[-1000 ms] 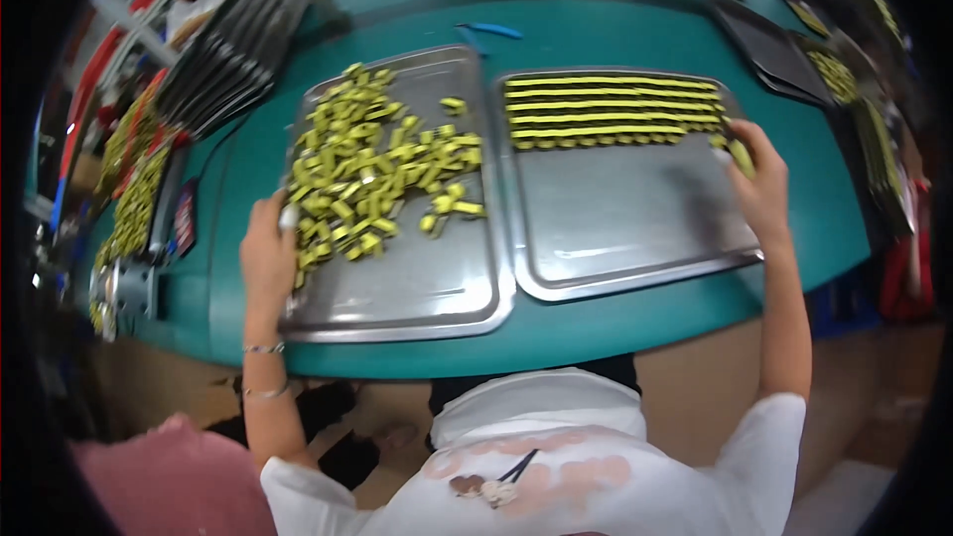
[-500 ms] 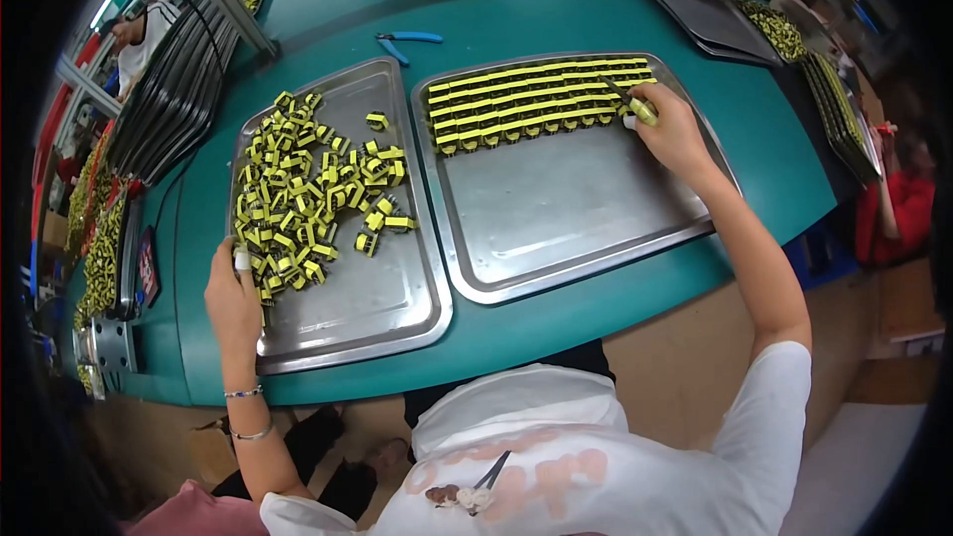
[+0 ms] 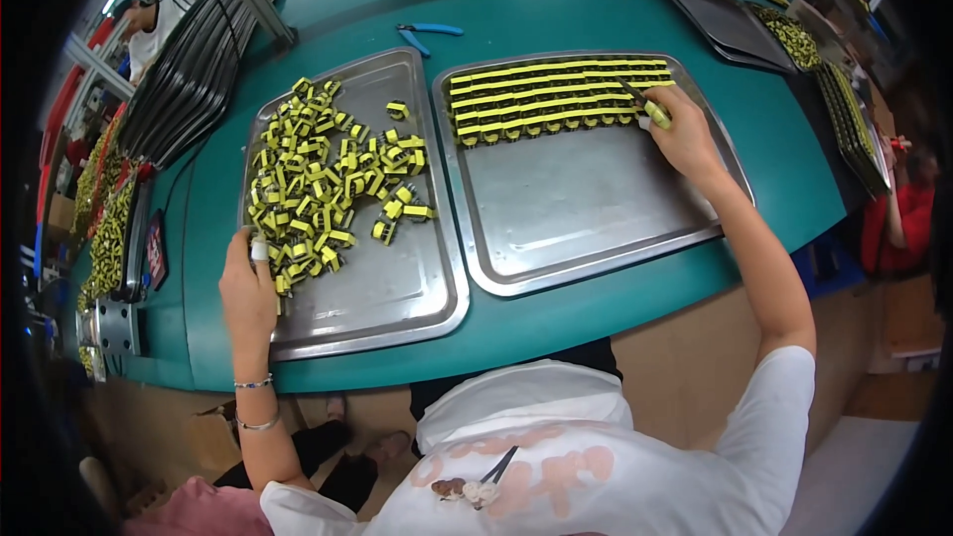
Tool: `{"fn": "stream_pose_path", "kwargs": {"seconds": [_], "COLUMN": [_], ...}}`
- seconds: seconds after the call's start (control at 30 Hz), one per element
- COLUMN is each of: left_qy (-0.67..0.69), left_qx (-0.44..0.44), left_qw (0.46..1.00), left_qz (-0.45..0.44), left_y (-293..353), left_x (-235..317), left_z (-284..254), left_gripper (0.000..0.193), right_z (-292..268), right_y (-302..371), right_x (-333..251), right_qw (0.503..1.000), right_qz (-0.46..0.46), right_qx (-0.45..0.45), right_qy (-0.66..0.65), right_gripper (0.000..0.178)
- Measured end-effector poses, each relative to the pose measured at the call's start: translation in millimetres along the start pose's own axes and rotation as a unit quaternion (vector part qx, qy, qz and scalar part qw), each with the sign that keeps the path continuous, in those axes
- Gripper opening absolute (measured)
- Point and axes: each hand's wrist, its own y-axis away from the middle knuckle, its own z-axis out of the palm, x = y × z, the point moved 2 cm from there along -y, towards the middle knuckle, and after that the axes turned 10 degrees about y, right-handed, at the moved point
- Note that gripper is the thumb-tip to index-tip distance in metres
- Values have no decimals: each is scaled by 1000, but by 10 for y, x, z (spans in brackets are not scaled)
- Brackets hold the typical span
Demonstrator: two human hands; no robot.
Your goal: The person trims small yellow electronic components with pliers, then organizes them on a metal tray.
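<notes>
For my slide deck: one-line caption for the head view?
Left hand beside loose yellow parts on steel tray; right hand at neat rows.

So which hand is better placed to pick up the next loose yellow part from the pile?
Left, probably. The left hand rests at the edge of the loose yellow parts, while the right hand is over at the neat rows on the other tray.
</notes>
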Motion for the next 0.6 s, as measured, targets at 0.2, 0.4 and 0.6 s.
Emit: {"fn": "stream_pose_path", "kwargs": {"seconds": [0.2, 0.4, 0.6], "left_qy": [26, 31, 47], "left_qx": [-8, -15, 16], "left_qw": [1000, 999, 999], "left_qz": [11, 2, -16], "left_y": [39, 103, 289], "left_x": [59, 162, 280], "left_z": [8, 0, 22], "left_gripper": [30, 31, 38], "right_z": [-5, 34, 66], "right_y": [-7, -51, -23], "right_x": [-31, -100, -11], "right_qw": [1000, 1000, 997], "right_qz": [-11, -8, -66], "right_qx": [-3, -2, 33], "right_qy": [-4, 16, 9], "right_gripper": [32, 30, 31]}}
